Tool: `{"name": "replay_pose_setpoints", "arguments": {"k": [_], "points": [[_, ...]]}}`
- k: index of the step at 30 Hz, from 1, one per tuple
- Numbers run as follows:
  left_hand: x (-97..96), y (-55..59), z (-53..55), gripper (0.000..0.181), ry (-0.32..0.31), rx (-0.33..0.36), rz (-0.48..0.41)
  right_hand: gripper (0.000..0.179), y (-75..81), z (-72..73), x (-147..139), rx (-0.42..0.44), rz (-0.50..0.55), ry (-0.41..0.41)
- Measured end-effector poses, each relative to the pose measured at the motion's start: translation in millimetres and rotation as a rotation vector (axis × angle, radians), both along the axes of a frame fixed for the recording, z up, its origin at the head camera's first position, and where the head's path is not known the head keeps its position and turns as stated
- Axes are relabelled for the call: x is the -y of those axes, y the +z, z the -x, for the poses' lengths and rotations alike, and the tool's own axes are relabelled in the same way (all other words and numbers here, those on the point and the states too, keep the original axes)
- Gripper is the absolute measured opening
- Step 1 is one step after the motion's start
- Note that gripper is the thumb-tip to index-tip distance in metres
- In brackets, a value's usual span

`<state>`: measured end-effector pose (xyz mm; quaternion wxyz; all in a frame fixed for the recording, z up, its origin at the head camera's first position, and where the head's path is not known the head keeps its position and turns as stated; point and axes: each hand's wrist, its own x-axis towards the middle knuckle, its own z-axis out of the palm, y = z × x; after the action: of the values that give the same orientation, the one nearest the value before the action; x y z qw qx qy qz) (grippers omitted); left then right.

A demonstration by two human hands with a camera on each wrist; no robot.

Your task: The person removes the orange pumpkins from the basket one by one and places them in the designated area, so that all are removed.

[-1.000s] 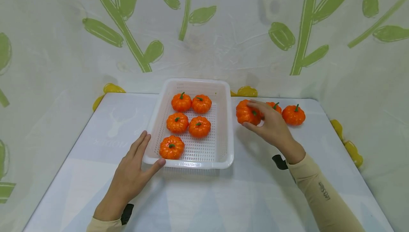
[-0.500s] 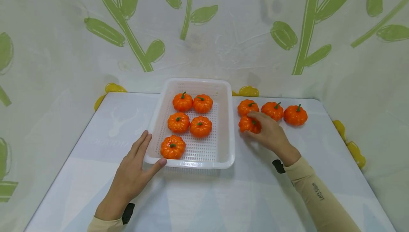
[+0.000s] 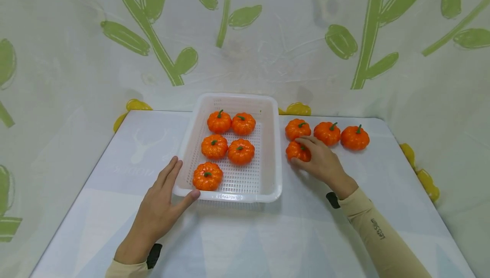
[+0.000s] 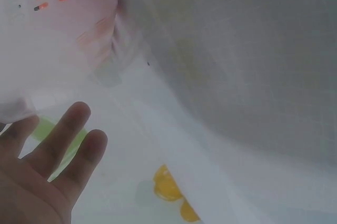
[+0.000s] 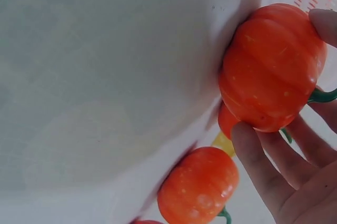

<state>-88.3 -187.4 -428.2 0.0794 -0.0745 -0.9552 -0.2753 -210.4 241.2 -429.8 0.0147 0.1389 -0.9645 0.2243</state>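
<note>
In the head view, a small orange toy pumpkin (image 3: 297,152) with a green stem sits on the table just right of a white plastic basket (image 3: 272,176). My right hand (image 3: 325,162) holds it between thumb and fingers. The right wrist view shows this pumpkin (image 5: 274,68) close up, thumb and fingertips against its sides. Several similar pumpkins lie in the basket, one pumpkin (image 3: 207,176) at its near left corner. My left hand (image 3: 158,210) rests at that corner, thumb on the front rim and straight fingers along the left side.
Behind the held pumpkin stand three more in a row: a left pumpkin (image 3: 297,129), a middle pumpkin (image 3: 327,133) and a right pumpkin (image 3: 355,138). The white table (image 3: 245,239) ends at a hanging cloth (image 3: 275,65) printed with plants.
My right hand has brought its pumpkin toward me and down onto the table, uncovering the pumpkin behind it. Over the last half second it barely moves. My left hand stays at the basket.
</note>
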Motion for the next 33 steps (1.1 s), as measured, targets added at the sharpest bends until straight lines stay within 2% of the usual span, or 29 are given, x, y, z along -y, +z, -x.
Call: {"name": "replay_pose_setpoints", "arguments": {"k": [25,33], "points": [[-0.9,0.2,-0.3,0.093,-0.004,-0.006,-0.002,0.066,0.7,0.7,3.4,0.016,-0.036,-0.012],[0.3,-1.3,-0.2,0.093,-0.007,-0.010,-0.008,0.065,6.3,0.2,3.4,-0.004,-0.021,0.002]]}}
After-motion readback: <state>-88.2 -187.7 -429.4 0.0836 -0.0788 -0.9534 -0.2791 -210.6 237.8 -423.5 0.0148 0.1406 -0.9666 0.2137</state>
